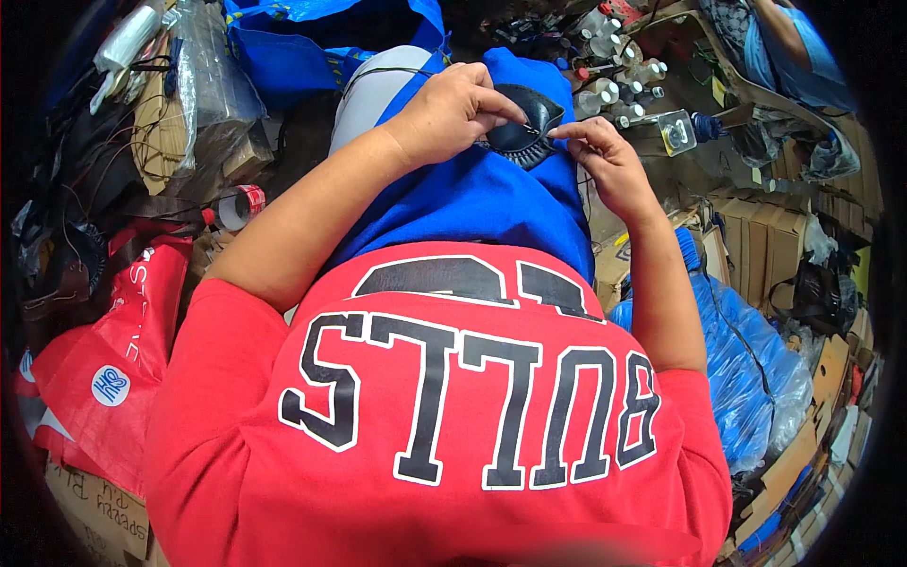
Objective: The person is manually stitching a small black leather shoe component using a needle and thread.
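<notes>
A black leather shoe piece, rounded with a row of stitches or gathers along its near edge, rests on blue cloth over my lap. My left hand reaches over its left side, thumb and forefinger pinched above the leather. A thin dark thread runs leftward from behind that hand. At the right edge of the piece, my right hand has its thumb and forefinger pressed together, the other fingers curled. Something small and thin shows between the two pinches. What the right fingertips hold is too small to make out.
Several small bottles stand beyond my right hand, beside a clear container. A blue bag lies ahead. Left are a red bag and a red-capped bottle; right are blue plastic and cardboard.
</notes>
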`<state>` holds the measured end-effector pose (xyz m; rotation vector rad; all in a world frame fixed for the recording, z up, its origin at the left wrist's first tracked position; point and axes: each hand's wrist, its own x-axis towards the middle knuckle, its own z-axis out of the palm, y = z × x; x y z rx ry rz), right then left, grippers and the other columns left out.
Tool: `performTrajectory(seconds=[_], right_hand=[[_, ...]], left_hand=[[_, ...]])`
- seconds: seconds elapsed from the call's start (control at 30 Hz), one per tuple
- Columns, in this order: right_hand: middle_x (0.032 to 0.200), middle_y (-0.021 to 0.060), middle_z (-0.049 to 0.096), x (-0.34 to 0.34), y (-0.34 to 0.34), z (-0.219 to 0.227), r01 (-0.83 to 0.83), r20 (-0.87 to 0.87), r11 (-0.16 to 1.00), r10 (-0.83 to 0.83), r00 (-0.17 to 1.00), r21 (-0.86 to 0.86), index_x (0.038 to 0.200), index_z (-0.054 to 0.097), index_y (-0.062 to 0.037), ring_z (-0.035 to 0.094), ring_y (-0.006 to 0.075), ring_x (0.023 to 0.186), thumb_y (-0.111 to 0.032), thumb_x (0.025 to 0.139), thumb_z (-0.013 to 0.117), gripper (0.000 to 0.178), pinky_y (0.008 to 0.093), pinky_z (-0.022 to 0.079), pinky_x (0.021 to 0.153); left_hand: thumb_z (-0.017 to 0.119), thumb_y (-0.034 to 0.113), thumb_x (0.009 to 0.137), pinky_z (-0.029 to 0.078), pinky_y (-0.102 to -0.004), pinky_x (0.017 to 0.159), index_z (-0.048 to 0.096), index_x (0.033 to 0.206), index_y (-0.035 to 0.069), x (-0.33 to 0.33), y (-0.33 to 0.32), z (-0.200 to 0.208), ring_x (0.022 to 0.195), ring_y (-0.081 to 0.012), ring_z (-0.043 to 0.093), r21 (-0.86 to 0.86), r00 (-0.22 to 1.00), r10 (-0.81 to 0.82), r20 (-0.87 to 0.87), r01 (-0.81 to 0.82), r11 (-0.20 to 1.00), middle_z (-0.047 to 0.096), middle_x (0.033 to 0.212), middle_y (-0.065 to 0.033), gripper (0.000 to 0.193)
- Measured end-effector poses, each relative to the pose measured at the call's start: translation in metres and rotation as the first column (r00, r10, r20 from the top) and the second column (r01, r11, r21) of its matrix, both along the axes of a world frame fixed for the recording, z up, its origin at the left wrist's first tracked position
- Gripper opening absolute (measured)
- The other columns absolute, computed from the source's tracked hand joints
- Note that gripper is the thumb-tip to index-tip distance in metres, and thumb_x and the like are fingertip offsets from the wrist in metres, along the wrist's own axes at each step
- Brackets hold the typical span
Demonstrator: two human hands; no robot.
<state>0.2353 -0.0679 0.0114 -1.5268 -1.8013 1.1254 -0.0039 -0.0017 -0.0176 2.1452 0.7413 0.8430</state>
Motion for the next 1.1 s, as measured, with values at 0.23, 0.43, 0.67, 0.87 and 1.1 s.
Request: performTrajectory(seconds=[0.23, 0.43, 0.67, 0.87, 1.1], right_hand=[[0.085, 0.002, 0.051, 0.001, 0.005, 0.002, 0.003, -0.017, 0.999, -0.004, 1.0, -0.04, 0.099, 0.069, -0.0115, 0.05, 0.0124, 0.082, -0.002, 0.084, 0.056, 0.021, 0.0233, 0.041, 0.075], [0.084, 0.0011, 0.051, 0.002, 0.006, 0.005, -0.006, 0.01, 0.998, 0.007, 1.0, -0.061, 0.099, 0.069, -0.0114, 0.049, 0.0117, 0.081, -0.005, 0.084, 0.058, 0.02, 0.0237, 0.04, 0.076], [0.091, 0.0012, 0.058, 0.011, 0.007, -0.006, -0.026, -0.22, 0.986, -0.011, 0.975, -0.165, 0.103, 0.069, -0.0082, 0.051, 0.0103, 0.089, -0.006, 0.083, 0.06, 0.022, 0.0239, 0.041, 0.081], [0.095, 0.0012, 0.06, 0.009, 0.003, -0.002, -0.032, -0.228, 0.97, -0.024, 0.973, -0.241, 0.103, 0.069, -0.0068, 0.053, 0.0094, 0.089, -0.007, 0.082, 0.063, 0.022, 0.0229, 0.042, 0.081], [0.098, 0.003, 0.064, 0.004, 0.002, -0.005, 0.051, -0.409, 0.904, -0.242, 0.88, -0.425, 0.112, 0.062, -0.0022, 0.057, 0.0083, 0.087, -0.008, 0.08, 0.068, 0.033, 0.0227, 0.044, 0.082]], left_hand=[[0.067, 0.002, 0.075, 0.042, -0.0301, 0.065, 0.073, 0.09, 0.017, 0.003, 0.003, -0.002, 0.073, -0.0197, 0.048, 0.073, 0.999, -0.002, -0.055, 0.006, 0.997, 0.048, 0.072, -0.0037, 0.022], [0.068, 0.002, 0.074, 0.042, -0.0306, 0.064, 0.073, 0.089, 0.017, 0.005, 0.004, -0.004, 0.073, -0.0202, 0.048, 0.104, 0.998, 0.002, -0.056, 0.004, 0.995, 0.049, 0.072, -0.0039, 0.021], [0.068, 0.003, 0.073, 0.041, -0.031, 0.065, 0.072, 0.088, 0.016, 0.018, 0.013, -0.001, 0.073, -0.0204, 0.048, -0.111, 0.994, -0.08, -0.075, 0.072, 0.991, 0.047, 0.07, -0.004, 0.02], [0.068, 0.005, 0.072, 0.042, -0.0344, 0.066, 0.07, 0.086, 0.012, 0.015, 0.006, 0.017, 0.078, -0.0226, 0.052, 0.237, 0.983, -0.085, -0.163, 0.123, 0.964, 0.052, 0.074, -0.0061, 0.016], [0.065, 0.004, 0.08, 0.044, -0.0238, 0.064, 0.068, 0.104, 0.009, 0.011, -0.003, 0.003, 0.069, -0.0099, 0.054, -0.484, 1.0, -0.024, -0.009, 0.017, 0.875, 0.058, 0.076, -0.0007, 0.025]])
